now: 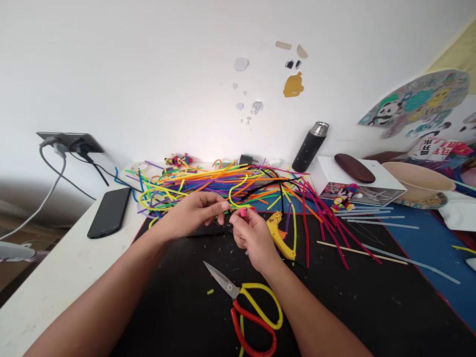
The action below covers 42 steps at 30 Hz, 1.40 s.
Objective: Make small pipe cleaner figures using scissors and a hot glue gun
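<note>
Over the black mat, my right hand is closed, thumb against the bent fingers, around a small pink piece that pokes out at the top. A curved yellow pipe cleaner rises just above and between my hands; whether it joins the pink piece I cannot tell. Close by on the left, my left hand has its thumb and index finger pressed together. Anything in that pinch is hidden. Scissors with red and yellow handles lie below my hands. Right of my right hand is a yellow glue gun.
Many coloured pipe cleaners are heaped along the wall. A phone lies at left. Behind, a black thermos stands beside a white box with a glasses case. A wooden stick lies on the black mat.
</note>
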{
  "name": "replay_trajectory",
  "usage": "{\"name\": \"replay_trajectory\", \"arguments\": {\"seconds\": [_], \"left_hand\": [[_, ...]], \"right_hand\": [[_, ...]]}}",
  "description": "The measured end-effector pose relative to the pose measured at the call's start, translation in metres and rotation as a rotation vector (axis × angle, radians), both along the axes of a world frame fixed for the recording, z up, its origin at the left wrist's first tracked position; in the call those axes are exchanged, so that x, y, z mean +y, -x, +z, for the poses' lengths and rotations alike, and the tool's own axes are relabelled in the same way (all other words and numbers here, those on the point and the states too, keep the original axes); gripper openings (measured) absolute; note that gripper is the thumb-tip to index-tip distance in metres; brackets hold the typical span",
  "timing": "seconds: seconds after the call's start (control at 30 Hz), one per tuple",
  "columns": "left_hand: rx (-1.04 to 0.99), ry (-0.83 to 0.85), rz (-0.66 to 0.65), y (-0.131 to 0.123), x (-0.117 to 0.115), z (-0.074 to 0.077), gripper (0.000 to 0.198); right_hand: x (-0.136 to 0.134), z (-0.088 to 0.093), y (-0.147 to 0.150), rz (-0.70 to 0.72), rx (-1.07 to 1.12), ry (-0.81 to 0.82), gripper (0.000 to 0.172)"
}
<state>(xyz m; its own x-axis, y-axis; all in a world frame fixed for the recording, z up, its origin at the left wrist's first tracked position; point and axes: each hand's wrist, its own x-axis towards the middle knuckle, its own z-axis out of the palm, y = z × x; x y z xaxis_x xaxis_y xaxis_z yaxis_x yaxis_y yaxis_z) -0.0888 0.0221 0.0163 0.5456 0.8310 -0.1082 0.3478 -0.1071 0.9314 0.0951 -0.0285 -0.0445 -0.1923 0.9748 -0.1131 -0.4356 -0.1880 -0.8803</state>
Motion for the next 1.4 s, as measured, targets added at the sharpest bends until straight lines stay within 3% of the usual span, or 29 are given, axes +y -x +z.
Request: {"name": "replay_trajectory", "arguments": {"seconds": [0.43,0.87,1.1,1.4], "left_hand": [[-0.200,0.171,-0.008,0.001,0.005,-0.009,0.042],[-0.145,0.092,0.098,0.003,0.003,0.002,0.049],[-0.127,0.066,0.093,0.002,0.002,0.006,0.050],[-0.090,0.024,0.030,0.004,0.005,-0.004,0.044]], "right_hand": [[-0.001,0.002,0.000,0.002,0.010,0.008,0.044],[0.000,0.002,0.001,0.010,-0.062,0.111,0.041],[0.002,-0.002,0.001,-0.010,-0.060,0.111,0.045],[0.000,-0.001,0.001,-0.003,-0.044,0.076,0.046]]}}
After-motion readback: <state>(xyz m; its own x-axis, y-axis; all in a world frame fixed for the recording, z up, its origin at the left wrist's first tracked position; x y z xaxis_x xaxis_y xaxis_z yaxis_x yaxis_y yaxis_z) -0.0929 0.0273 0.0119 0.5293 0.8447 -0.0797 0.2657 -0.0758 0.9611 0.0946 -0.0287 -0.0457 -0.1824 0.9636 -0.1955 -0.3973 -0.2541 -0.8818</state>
